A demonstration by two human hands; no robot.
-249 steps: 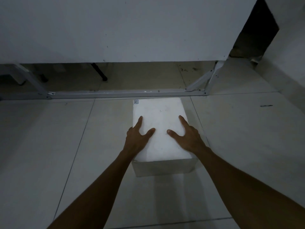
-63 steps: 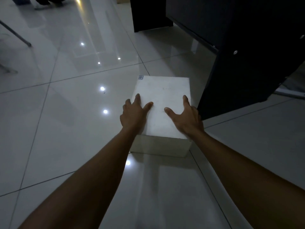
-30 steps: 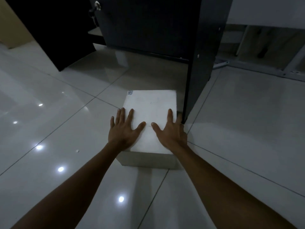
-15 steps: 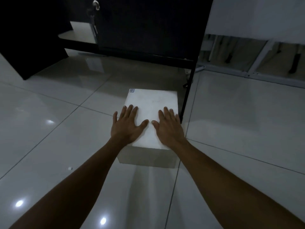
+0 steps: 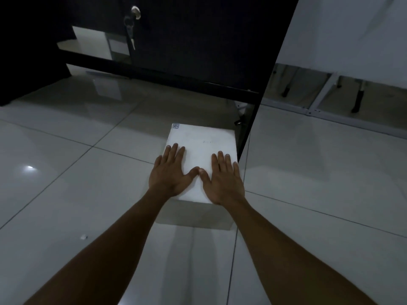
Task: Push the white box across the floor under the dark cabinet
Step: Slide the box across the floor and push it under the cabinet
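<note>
The white box (image 5: 203,143) lies flat on the glossy tiled floor (image 5: 66,183), its right edge close beside the dark cabinet's thin side panel (image 5: 257,106). The dark cabinet (image 5: 198,40) stands just behind it, raised on its panels with a gap above the floor. My left hand (image 5: 169,175) and my right hand (image 5: 222,179) lie palm-down side by side on the near half of the box's top, thumbs touching, fingers straight and not curled around any edge.
A key (image 5: 130,31) hangs from the cabinet door's lock. Right of the side panel, a white board (image 5: 352,29) stands on a metal frame (image 5: 319,104) with dark legs behind it. Another dark panel (image 5: 26,62) stands at the left.
The box has slid from the white board across the floor to the cabinet's side panel. Over the last second my hands drew together on the lid and the box edged toward the gap.
</note>
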